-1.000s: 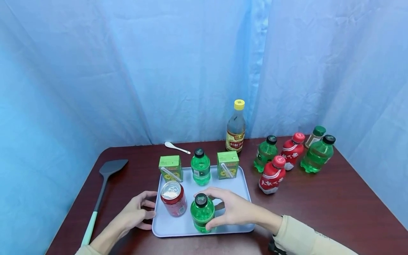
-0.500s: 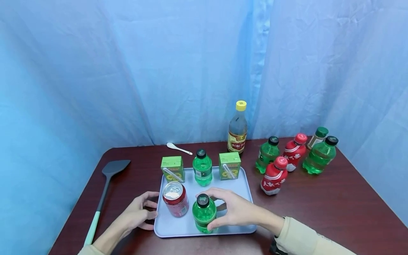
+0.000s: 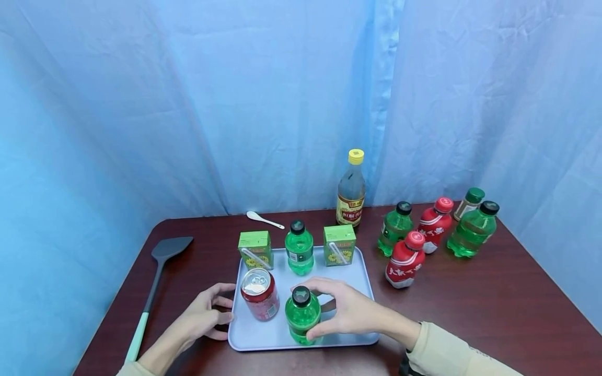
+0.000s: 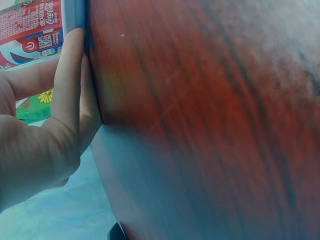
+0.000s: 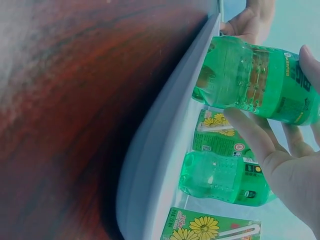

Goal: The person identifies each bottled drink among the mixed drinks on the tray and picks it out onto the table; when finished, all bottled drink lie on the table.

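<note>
right hand: fingers curled round near green bottle, upright on tray. left hand: fingers loosely spread, touching tray's left edge by red can.

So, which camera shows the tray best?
The head view: the tray shows nearly whole from above, though the right hand covers part. The left wrist view catches just a strip of edge; the right wrist view, mainly one side up close.
</note>
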The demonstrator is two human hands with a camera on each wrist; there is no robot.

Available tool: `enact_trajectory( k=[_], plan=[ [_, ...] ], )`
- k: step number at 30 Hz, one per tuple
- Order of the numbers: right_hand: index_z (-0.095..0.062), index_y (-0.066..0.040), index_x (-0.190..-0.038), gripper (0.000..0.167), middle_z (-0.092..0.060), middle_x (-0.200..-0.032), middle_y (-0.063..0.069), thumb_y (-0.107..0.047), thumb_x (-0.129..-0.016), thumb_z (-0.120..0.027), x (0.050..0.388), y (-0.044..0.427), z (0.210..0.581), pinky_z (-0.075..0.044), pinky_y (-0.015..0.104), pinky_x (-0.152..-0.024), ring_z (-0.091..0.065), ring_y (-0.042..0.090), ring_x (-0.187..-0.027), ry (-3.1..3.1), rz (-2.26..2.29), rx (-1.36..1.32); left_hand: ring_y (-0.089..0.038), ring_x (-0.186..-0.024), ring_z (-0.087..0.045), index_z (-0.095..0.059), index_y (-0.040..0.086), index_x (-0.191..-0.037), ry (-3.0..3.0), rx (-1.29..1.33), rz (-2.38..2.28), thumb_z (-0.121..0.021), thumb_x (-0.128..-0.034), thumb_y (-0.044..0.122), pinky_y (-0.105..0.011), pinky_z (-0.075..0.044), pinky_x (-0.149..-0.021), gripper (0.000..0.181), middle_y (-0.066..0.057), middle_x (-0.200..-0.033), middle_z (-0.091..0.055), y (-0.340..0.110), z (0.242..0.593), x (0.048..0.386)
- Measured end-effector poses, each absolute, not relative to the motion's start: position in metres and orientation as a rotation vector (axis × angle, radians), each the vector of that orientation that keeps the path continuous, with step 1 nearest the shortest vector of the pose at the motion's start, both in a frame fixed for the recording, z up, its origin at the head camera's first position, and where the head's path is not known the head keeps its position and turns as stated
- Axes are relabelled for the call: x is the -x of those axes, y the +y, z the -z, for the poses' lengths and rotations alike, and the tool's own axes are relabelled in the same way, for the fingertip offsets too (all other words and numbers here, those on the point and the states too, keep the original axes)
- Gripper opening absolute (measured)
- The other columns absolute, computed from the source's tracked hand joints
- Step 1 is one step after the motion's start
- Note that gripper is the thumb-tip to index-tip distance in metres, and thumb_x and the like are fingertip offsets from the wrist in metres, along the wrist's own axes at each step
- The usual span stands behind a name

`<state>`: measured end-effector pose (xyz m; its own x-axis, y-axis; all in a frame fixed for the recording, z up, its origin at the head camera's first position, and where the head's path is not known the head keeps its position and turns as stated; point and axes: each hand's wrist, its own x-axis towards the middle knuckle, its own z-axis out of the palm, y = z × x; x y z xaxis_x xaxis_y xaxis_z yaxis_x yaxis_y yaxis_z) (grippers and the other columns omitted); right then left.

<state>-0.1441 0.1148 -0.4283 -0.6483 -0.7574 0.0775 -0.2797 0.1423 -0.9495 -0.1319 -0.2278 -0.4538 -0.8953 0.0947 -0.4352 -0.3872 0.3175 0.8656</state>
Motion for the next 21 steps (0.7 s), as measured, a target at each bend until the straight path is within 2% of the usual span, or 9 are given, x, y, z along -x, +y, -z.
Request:
enact_trajectory(
  k=[21],
  plan=[
    [-0.061,-0.024,-0.136,0.062,-0.064,-0.125,-0.002,-0.022,-0.08,-0.089,0.146,0.131,0.421,-0.06,0.036,-0.082,-0.06,0.022,-0.112,2.106,1.592,0.982,-0.028,-0.085,-0.064,-0.045,0.002,-0.146,2.197,0.307,-1.589,-0.066,-0.0841,-0.011,-0.051,-0.06,-0.059,0.067,-0.02,-0.111,-0.056,-0.227,0.456,0.134]
  ],
)
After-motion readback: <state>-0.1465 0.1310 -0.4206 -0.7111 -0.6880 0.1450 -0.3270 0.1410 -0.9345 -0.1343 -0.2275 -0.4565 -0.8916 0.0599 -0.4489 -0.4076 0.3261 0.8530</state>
